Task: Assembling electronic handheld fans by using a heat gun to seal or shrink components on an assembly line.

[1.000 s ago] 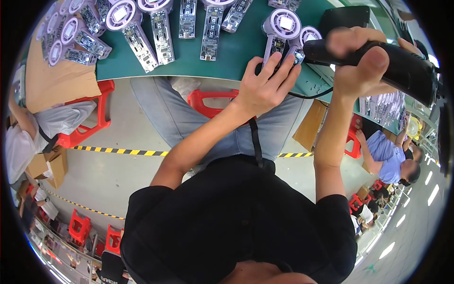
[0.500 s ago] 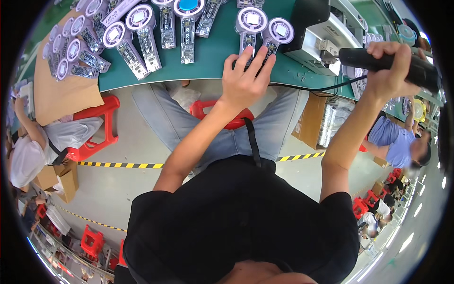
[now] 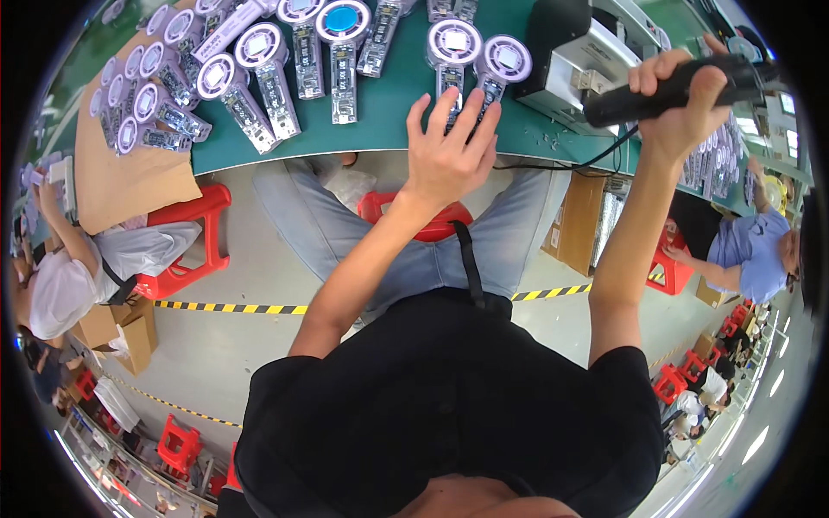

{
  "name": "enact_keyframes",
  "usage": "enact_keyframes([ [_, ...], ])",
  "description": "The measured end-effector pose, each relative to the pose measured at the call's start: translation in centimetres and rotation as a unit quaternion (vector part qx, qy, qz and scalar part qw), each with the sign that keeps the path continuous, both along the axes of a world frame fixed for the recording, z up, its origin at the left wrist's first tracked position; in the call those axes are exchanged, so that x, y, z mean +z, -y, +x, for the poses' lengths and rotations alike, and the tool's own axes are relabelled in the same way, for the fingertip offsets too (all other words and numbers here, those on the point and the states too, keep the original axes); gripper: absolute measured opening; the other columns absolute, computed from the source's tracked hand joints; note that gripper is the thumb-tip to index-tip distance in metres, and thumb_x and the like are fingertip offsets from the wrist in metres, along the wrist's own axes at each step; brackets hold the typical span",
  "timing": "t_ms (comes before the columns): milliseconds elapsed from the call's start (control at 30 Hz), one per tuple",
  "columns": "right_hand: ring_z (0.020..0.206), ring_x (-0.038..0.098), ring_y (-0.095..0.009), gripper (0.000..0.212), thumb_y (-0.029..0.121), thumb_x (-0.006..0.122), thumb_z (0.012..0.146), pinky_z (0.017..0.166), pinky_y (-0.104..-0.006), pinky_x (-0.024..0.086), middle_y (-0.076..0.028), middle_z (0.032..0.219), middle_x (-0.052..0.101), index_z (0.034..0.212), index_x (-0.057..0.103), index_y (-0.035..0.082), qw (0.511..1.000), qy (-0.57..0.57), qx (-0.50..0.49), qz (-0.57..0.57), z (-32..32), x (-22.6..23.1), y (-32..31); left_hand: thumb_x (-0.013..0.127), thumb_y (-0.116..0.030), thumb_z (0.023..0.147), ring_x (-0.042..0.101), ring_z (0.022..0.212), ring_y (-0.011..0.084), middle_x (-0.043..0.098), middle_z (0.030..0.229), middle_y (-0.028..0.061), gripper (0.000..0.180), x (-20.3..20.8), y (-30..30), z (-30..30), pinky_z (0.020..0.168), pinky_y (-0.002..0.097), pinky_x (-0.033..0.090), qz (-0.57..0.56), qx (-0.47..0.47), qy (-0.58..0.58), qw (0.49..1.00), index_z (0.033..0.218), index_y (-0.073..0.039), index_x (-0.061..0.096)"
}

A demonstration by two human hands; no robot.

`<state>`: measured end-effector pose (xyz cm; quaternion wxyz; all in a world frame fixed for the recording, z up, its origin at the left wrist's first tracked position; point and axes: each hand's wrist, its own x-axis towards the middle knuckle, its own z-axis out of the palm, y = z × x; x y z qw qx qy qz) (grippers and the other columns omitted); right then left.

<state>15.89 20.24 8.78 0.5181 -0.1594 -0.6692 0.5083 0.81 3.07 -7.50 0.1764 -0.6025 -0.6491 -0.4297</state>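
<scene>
My left hand lies palm down at the near table edge with its fingers apart. Its fingertips rest on the circuit-board handles of two lavender fan bodies, the left fan body and the right fan body. A black corded electric screwdriver is gripped in my right hand, held roughly level, its front end toward the left. That end is in front of a screw feeder, a dark and silver box; whether they touch I cannot tell.
Several fan bodies lie spread at the left, some on brown cardboard. One has a blue disc. Tiny screws lie scattered by the feeder. The screwdriver's black cable runs along the table edge. People sit at both sides.
My right hand has brought the screwdriver left and its front end slightly lower, past the feeder's front block. My left hand stays on the two fan bodies. The whole view has shifted slightly.
</scene>
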Motion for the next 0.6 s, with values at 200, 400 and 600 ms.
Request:
enact_keyframes([
  [200,0.05,0.055,-0.024,0.041,0.017,0.064,0.09,0.049,-0.0404,0.05,-0.017,0.066,0.057,0.12,0.043,-0.001,0.995,-0.044,-0.021,0.084,-2.1,3.8,2.6,0.07,-0.015,0.072,0.05,0.122,0.0385,0.06,0.124,0.0084,0.042,0.2,0.2,-0.3,0.101,0.0562,0.036,-0.023,-0.029,0.008,0.999,0.114,-0.014,0.068],
  [400,0.045,0.053,-0.021,0.046,0.009,0.068,0.085,0.045,-0.0392,0.05,-0.015,0.062,0.056,0.12,0.04,-0.003,0.982,-0.031,-0.106,0.157,-1.3,3.7,1.5,0.064,-0.012,0.07,0.051,0.119,0.0406,0.06,0.12,0.015,0.042,-0.2,-0.2,-0.4,0.095,0.0518,0.042,0.009,-0.034,0.012,0.999,0.111,-0.007,0.068],
  [600,0.048,0.055,-0.024,0.057,0.034,0.069,0.088,0.047,-0.041,0.051,-0.016,0.064,0.057,0.122,0.038,-0.001,0.99,-0.039,-0.032,0.132,-0.5,2.0,-0.2,0.064,-0.012,0.069,0.052,0.119,0.0401,0.061,0.12,0.0144,0.043,-0.3,-0.3,-0.4,0.095,0.0506,0.043,0.018,-0.028,-0.002,0.999,0.111,-0.008,0.068],
])
